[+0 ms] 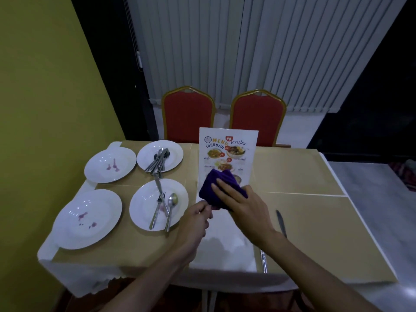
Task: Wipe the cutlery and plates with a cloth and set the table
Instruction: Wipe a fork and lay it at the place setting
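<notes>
Beneath the right hand [238,203]: a folded purple cloth [219,188], pressed flat against the face of a laminated menu card [227,149]. Fingers straight and slightly spread over the cloth, thumb along its right edge, palm down. Just left of that grip, the left hand [198,219], fingers curled, thumb and forefinger pinching the card's left edge right by the cloth's lower corner. Card tilted up off the table [58,266], top edge farthest from both hands, lower part washed out by glare.

Close to the left of the pinching hand: a white plate [144,221] carrying a fork [157,211] and a spoon [170,213], with a knife [160,192] lying across its far rim. Farther left, a second plate [74,235] with reddish smears. Beyond and left of the pinch, a third plate [175,154] heaped with loose cutlery [158,162]. Farther left again, a fourth plate [99,174], also stained red.

Right of the right wrist and apart from it: another knife [281,222] flat on a tan placemat [326,233], tip pointing away. Under the right forearm, a slim metal utensil [263,261], partly hidden, kind unclear. Past the card's top edge, two red chairs [188,115] at the table's far side, with grey vertical blinds [225,52] behind them.
</notes>
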`<action>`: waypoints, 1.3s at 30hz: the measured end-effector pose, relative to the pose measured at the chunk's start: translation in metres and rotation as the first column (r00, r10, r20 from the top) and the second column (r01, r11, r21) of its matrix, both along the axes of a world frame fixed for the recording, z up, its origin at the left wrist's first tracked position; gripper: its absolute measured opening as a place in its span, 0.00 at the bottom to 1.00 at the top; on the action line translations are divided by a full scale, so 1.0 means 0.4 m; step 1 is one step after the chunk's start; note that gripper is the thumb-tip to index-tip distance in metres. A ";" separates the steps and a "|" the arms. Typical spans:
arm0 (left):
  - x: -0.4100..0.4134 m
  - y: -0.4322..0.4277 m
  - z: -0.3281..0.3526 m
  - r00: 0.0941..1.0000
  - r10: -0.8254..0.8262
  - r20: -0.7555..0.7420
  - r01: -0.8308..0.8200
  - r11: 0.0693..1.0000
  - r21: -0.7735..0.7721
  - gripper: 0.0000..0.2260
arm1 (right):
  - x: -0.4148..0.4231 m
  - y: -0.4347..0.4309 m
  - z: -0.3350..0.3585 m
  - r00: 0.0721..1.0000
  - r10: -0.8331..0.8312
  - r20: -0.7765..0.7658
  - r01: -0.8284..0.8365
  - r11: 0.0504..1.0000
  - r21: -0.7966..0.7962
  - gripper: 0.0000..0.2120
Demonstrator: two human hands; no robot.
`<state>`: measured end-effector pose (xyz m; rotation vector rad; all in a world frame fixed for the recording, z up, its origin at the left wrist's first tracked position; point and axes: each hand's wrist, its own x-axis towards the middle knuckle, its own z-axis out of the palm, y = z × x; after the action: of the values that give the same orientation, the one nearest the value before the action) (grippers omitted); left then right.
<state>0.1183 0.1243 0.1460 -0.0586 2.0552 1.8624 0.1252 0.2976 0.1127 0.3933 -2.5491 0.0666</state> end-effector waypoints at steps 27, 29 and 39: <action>-0.152 0.117 0.071 0.995 0.082 -0.062 -0.079 0.996 0.044 0.06 | 0.002 0.047 0.116 0.744 0.360 0.563 0.531 0.193 -0.825 0.18; -0.182 0.145 0.088 0.986 0.155 -0.062 -0.148 0.983 0.105 0.07 | 0.018 0.053 0.110 0.750 0.340 0.568 0.523 0.223 -0.823 0.13; -0.157 0.269 0.026 0.996 -0.054 0.071 0.054 0.998 0.011 0.10 | 0.067 0.161 0.038 0.749 0.213 0.627 0.588 0.221 -0.778 0.09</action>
<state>0.0554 0.2317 0.1562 -0.0659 1.9808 1.8109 0.1522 0.3620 0.1279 -0.6342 -2.4492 1.9382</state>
